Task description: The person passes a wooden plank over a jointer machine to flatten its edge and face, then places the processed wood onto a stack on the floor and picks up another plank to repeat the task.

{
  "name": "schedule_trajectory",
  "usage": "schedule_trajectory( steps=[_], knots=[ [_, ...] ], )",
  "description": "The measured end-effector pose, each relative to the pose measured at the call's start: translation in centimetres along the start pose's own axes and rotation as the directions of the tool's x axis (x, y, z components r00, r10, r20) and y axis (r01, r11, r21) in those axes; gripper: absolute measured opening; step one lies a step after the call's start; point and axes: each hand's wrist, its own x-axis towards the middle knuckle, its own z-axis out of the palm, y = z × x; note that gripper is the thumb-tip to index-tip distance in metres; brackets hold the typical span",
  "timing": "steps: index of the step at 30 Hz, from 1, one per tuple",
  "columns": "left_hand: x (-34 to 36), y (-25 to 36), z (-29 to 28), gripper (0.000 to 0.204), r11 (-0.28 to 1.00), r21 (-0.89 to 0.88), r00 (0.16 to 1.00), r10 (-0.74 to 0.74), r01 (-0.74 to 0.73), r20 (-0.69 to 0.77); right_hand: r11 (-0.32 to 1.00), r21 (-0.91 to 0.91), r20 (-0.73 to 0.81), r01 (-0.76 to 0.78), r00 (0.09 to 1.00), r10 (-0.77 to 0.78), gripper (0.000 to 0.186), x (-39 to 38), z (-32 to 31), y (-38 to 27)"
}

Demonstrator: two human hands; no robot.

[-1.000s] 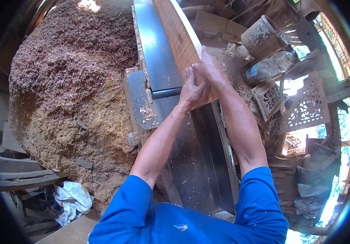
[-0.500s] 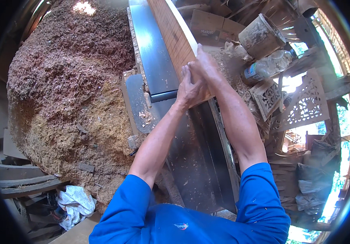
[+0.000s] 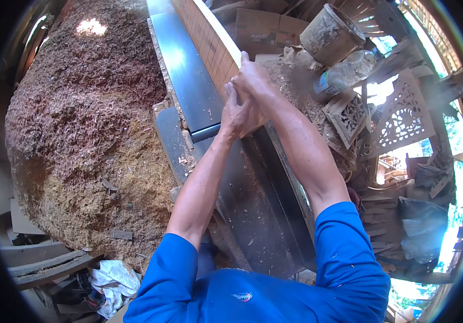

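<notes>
Since the earlier frame, the straight-grained wooden board (image 3: 204, 43) has advanced with both hands along the smooth, reflective metal bed (image 3: 180, 62), where it stands on edge. The right hand (image 3: 254, 81) grips its rear end; the left hand (image 3: 235, 114) presses there, closure indeterminable. Coarse, curled shavings (image 3: 91, 107) are heaped to the left.

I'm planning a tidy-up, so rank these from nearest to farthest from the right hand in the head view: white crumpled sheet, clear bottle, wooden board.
1. Wooden board: touching the right hand, extending ahead.
2. Clear bottle: off to the right.
3. White crumpled sheet: lower left.
</notes>
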Motion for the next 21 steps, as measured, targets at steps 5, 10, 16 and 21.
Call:
schedule_trajectory(
  steps=[5, 10, 16, 21],
  knots=[
    [0.3, 0.6, -0.6, 0.106, 0.999, 0.002, 0.999, -0.04, 0.04, 0.037, 1.0, 0.012, 0.012, 0.013, 1.0, -0.013, 0.09, 0.3, -0.1, 0.0],
    [0.8, 0.7, -0.9, 0.106, 0.999, 0.044, 0.999, -0.029, 0.028, 0.02, 0.999, 0.038, 0.011, 0.0, 1.0, 0.0, 0.089, 0.7, -0.2, -0.4],
    [1.3, 1.2, -1.2, 0.103, 0.999, 0.011, 0.999, -0.04, 0.04, 0.036, 0.998, 0.061, -0.012, -0.001, 1.0, 0.002, 0.085, 1.9, 0.4, -0.3],
    [1.4, 1.9, -1.7, 0.103, 0.992, -0.045, 0.99, -0.111, 0.115, 0.088, 0.996, 0.086, 0.003, 0.008, 1.0, -0.008, 0.081, 1.7, -0.1, -0.7]
  ],
)
